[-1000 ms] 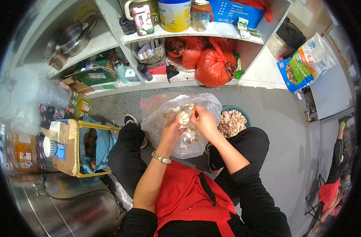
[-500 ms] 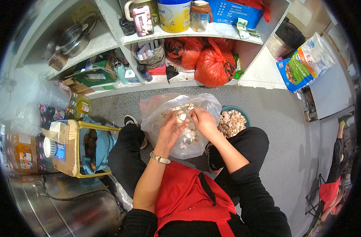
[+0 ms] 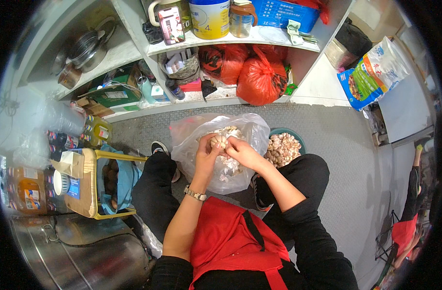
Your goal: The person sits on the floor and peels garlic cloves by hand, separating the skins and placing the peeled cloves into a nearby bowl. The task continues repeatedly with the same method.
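Garlic bulb: the garlic bulb (image 3: 218,140) is sitting up in the fingers over the plastic bag (image 3: 256,129), above its opening; its ribbed, segmented side is now facing up, where ½ sec ago a smoother pale side was showing.
L hand: L hand (image 3: 205,152) is gripping the bulb from the L, fingers curling round it, thumb lying along the near side; wristwatch (image 3: 195,193) is showing below.
R hand: R hand (image 3: 243,153) is closing on the bulb's R edge; exact fingertip placement is partly hidden.
Change: R hand was hovering just off the bulb; now both hands are meeting on it, over the same part of the bag.
Meaning: prob. the handling is going from one-handed holding to two-handed work on the same bulb; looks like it's staying whole for now, no loose piece visible btwn the fingers.
Skins: pale garlic scraps (image 3: 229,168) are lying inside the bag, under & nearer than the hands; no obvious chg. there.
Bowl: green bowl (image 3: 304,142) is standing just R of the bag, partly behind the R knee, holding lots of garlic cloves (image 3: 283,149); level looking same as bef.
Shelf: red bags (image 3: 262,82) are resting on the shelf (image 3: 221,94) beyond the plastic bag; phone (image 3: 171,26) is leaning higher up, beyond & L of it.
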Demonstrator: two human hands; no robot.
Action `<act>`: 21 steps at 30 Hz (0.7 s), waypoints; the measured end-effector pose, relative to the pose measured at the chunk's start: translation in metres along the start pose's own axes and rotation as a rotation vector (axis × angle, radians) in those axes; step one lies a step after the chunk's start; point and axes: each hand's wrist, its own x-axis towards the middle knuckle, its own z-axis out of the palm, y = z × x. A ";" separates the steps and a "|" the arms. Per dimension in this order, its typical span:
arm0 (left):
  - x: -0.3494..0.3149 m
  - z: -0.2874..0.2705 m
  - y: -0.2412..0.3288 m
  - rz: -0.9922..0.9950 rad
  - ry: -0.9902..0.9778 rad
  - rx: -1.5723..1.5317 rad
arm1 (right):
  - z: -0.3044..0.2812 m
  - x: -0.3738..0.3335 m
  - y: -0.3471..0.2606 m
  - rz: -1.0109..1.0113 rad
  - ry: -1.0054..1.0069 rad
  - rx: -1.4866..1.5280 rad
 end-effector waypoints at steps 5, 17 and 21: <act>0.000 0.000 -0.001 0.012 0.001 -0.047 | -0.002 -0.001 -0.003 -0.022 -0.001 -0.033; 0.000 0.003 -0.002 0.037 0.029 0.003 | 0.004 -0.004 -0.007 -0.039 0.213 -0.365; 0.003 0.000 -0.001 -0.174 0.075 -0.285 | 0.005 -0.002 -0.006 -0.049 0.253 -0.329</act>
